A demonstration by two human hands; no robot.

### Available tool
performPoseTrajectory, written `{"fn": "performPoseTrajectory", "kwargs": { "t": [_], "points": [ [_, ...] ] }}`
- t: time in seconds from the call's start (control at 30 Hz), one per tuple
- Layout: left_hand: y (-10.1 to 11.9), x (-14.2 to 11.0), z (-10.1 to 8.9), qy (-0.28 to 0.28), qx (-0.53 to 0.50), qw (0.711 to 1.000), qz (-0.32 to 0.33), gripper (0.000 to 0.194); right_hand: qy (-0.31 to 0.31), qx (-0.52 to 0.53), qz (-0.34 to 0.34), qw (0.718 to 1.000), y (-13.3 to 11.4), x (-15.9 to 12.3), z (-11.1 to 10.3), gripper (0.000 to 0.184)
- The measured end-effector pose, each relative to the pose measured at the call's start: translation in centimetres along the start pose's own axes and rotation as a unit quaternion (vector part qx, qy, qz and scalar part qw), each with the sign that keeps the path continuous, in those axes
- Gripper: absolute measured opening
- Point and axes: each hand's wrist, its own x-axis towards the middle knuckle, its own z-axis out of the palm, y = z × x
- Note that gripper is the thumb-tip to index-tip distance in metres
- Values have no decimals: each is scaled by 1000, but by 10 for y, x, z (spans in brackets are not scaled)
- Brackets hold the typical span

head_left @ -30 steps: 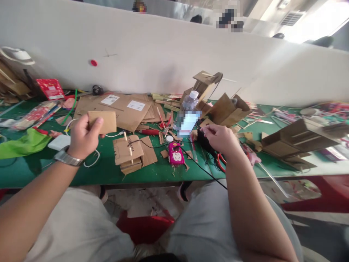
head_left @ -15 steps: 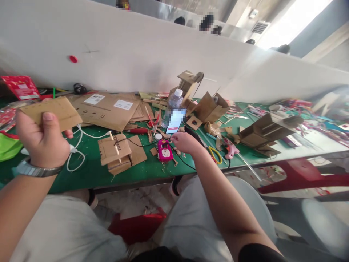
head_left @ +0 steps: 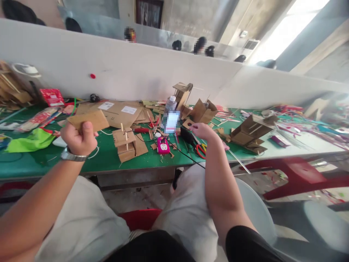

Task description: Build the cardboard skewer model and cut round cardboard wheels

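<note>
At the far left of the green worktop (head_left: 29, 162), a cardboard structure (head_left: 13, 87) stands against the white partition (head_left: 141, 69); right of it lie a bright green cloth (head_left: 31, 141) and, farther back, a red packet (head_left: 51, 97). The left hand (head_left: 79, 140), its wrist bearing a metal-banded watch (head_left: 73, 155), grips a small cardboard piece (head_left: 99, 120) with the thumb pressed on its near face; the piece is held clear of the worktop. Behind it lies flat cardboard (head_left: 117, 118) with two white labels. Next comes a cardboard box (head_left: 120, 137) fitted with pale wooden sticks, then a magenta socket unit (head_left: 163, 147). A lit phone (head_left: 170, 127) is propped upright before a clear bottle (head_left: 170, 104). The right hand (head_left: 202, 131) is beside a black item (head_left: 187, 135), fingers bent and close together; whether they hold anything cannot be determined. Orange-and-yellow handles (head_left: 201, 150) lie just below that hand. Farther right, a long cardboard structure (head_left: 251, 133) leans at a tilt near the worktop edge.
</note>
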Motion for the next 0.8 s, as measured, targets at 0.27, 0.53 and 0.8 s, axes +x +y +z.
{"fn": "performPoseTrajectory", "kwargs": {
  "t": [0.27, 0.53, 0.8],
  "points": [
    [83, -73, 3, -145, -135, 960, 196, 19, 11, 52, 84, 995, 16, -6, 26, 40],
    [110, -120, 12, -209, -144, 962, 100, 6, 235, 136, 34, 962, -7, -36, 33, 31],
    [111, -133, 17, -266, -186, 944, -50, 3, 286, 211, -113, 928, -50, -82, 56, 30]
  ]
}}
